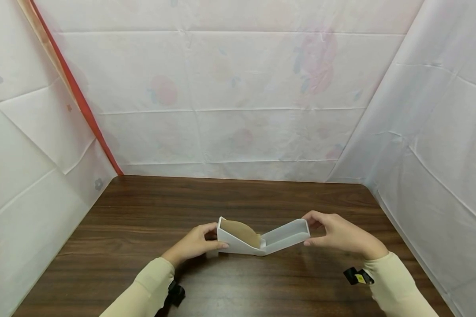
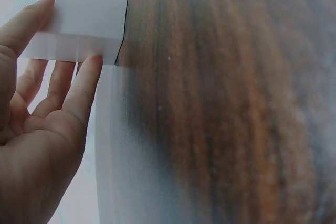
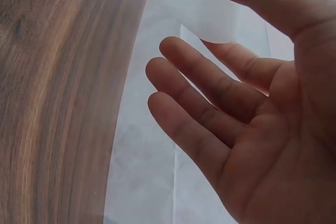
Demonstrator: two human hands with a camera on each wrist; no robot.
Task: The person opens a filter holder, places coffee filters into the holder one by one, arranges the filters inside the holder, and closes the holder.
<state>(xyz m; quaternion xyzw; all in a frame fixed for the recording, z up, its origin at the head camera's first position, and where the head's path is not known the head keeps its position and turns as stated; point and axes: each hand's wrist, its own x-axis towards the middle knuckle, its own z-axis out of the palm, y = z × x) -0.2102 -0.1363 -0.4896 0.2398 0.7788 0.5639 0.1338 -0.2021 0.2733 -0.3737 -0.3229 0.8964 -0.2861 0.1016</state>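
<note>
A white hinged box (image 1: 238, 247) lies with its lid (image 1: 287, 243) swung out to the right. Brown rounded sheets (image 1: 239, 231), which look like paper coffee filters, fill the left part. My left hand (image 1: 196, 244) grips the box's left end; in the left wrist view the thumb lies on one face of the box (image 2: 89, 9) and the fingertips on its edge. The lid's far end is pinched by my right hand (image 1: 339, 233). In the right wrist view, thumb and index finger flank the translucent lid (image 3: 210, 14), while the other fingers extend free of it.
The box is over a dark wood-grain table (image 1: 174, 198). White printed sheeting (image 1: 238, 88) hangs behind and on both sides, with a red strip (image 1: 79, 92) at the left corner. Black wrist devices (image 1: 176, 294) sit at both sleeves.
</note>
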